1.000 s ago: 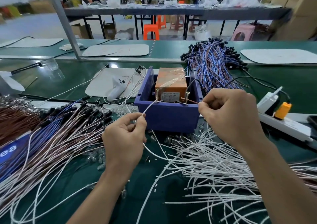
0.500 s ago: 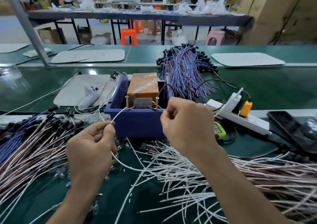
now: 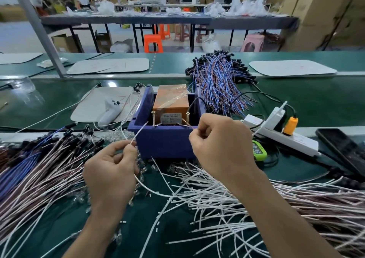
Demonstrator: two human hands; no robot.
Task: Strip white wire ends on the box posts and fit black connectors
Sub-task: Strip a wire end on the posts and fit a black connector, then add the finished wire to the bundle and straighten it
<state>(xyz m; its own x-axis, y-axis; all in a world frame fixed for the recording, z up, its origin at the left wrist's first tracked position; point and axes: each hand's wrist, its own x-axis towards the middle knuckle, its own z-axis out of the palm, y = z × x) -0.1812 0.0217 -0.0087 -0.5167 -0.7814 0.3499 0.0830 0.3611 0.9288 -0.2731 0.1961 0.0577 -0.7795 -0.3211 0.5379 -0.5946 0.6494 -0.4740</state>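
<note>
A blue box stands mid-bench with an orange block inside and two brass posts, the left post and the right post, at its front rim. My left hand pinches a white wire whose free end points up toward the left post without touching it. The same wire loops down under both hands. My right hand is curled by the right post and pinches the wire's other end there. Loose white wires lie heaped in front.
Wires fitted with black connectors pile at the left. A blue-and-brown wire bundle lies behind the box. At the right sit a white power strip with an orange plug, a green gadget and a black phone.
The camera swung and steadied, so the box sits near centre. The white wire's free end has come off the left post and now points up short of it. My right hand stays at the right post.
</note>
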